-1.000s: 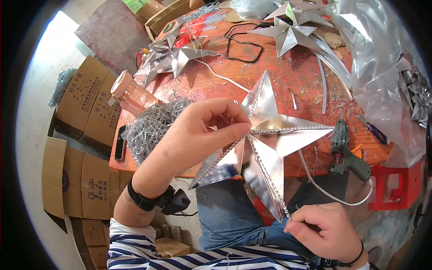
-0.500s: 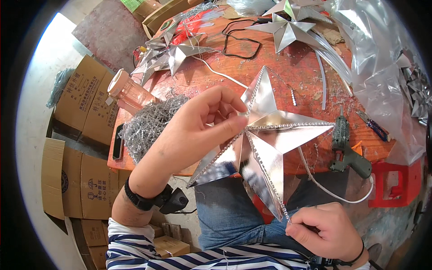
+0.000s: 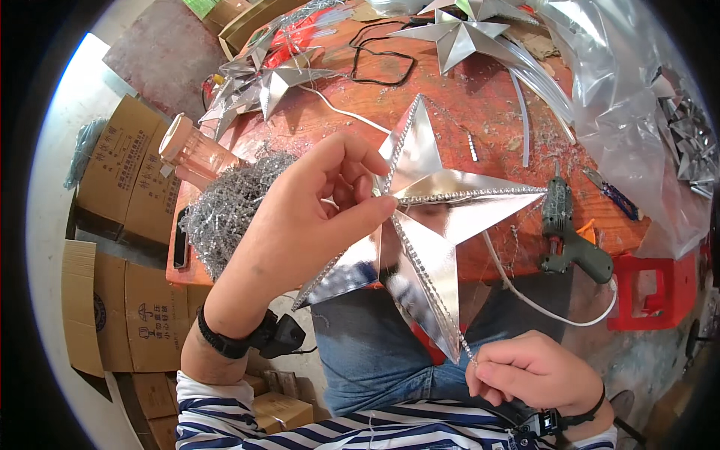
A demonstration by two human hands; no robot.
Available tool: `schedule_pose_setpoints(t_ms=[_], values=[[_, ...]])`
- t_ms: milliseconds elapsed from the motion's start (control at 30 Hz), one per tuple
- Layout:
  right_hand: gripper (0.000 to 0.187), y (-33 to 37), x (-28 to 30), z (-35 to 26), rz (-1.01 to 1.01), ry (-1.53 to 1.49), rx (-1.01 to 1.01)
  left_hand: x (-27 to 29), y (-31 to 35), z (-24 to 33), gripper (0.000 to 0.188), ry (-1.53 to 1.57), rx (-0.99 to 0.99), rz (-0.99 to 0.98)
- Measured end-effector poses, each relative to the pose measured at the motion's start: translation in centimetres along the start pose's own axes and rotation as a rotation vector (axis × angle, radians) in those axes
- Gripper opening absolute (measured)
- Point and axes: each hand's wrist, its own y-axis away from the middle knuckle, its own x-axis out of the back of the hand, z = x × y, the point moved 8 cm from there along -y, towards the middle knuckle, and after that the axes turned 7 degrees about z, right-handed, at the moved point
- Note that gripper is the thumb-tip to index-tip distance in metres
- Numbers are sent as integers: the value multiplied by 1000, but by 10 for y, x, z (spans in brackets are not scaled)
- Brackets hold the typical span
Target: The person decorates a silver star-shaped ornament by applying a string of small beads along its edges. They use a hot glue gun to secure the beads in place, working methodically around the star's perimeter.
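Observation:
A shiny silver five-pointed star (image 3: 439,240) spans the near table edge and my lap. Silver bead string (image 3: 418,262) runs along several of its ridges. My left hand (image 3: 300,202) is over its centre, thumb and finger pinched on the beads there; the fingers partly hide that spot. Below the lowest tip, my right hand (image 3: 532,367) pinches the loose end of the bead string, held taut just past the tip. To the right, a dark green glue gun (image 3: 557,210) lies on the table, its nozzle pointing away from me.
A tangled heap of silver beads (image 3: 232,214) lies left, beside a pink bottle (image 3: 201,150) and phone (image 3: 180,240). More stars (image 3: 459,41) lie far back. Pliers (image 3: 622,199), a white cord (image 3: 517,289), plastic sheeting (image 3: 615,105) and a red stool (image 3: 651,300) are right. Cartons (image 3: 120,165) stand left.
The whole view has shifted slightly, so things sit a little further left and up. Relative to the star, my right hand has moved slightly right with the bead string's end.

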Motion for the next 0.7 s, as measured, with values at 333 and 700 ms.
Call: schedule_pose_setpoints(t_ms=[333,700], values=[[30,-8,-8,8,-96,-92,-52,0,1,-2,24,-2,-27,14],[29,-10,-13,10,-106,-59,10,-1,2,-2,25,5,-28,41]])
